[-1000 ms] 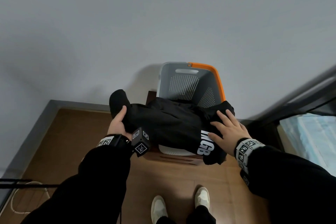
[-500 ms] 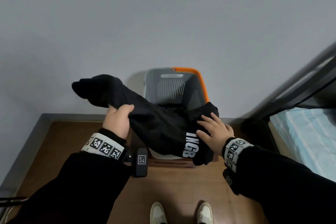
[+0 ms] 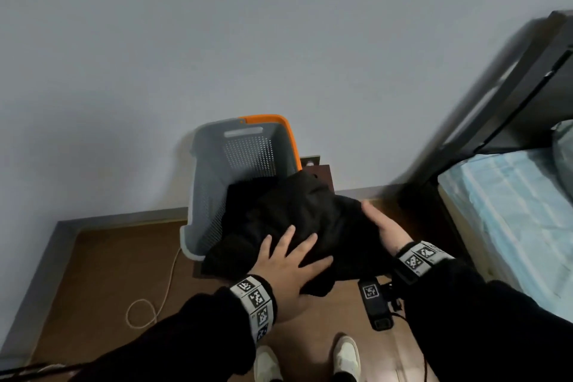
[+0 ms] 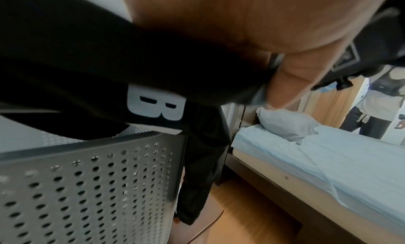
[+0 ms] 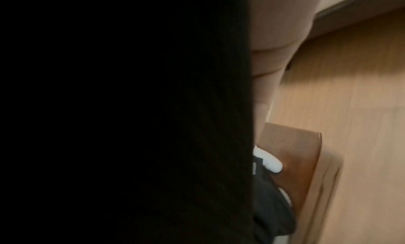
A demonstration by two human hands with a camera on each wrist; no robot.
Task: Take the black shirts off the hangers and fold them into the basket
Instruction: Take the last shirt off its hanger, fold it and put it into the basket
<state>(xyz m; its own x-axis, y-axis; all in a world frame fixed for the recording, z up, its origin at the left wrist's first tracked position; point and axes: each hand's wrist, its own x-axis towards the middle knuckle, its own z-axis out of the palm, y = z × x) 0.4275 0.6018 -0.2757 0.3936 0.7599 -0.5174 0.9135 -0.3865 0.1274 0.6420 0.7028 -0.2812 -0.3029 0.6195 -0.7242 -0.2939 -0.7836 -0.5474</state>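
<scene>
Left hand [image 3: 286, 263] lay flat, fingers spread, on black shirt [image 3: 297, 220] over basket [image 3: 210, 183]; right hand [image 3: 383, 228] cupped shirt's edge.

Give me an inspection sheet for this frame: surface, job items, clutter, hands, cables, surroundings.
Surface: wooden floor; a brown wooden stand under the basket.
Job's things: black shirt bundled over the near rim of the grey basket with its orange edge, part hanging outside; white letter B shows in the left wrist view. No hangers seen.
Clutter: nothing seen.
Hands: left hand flat on top of the shirt, fingers spread; right hand against the shirt's right side, fingers hidden.
Cables: pale cord looped on the floor left of the basket.
Surroundings: grey wall; bed with blue sheet to the right.
</scene>
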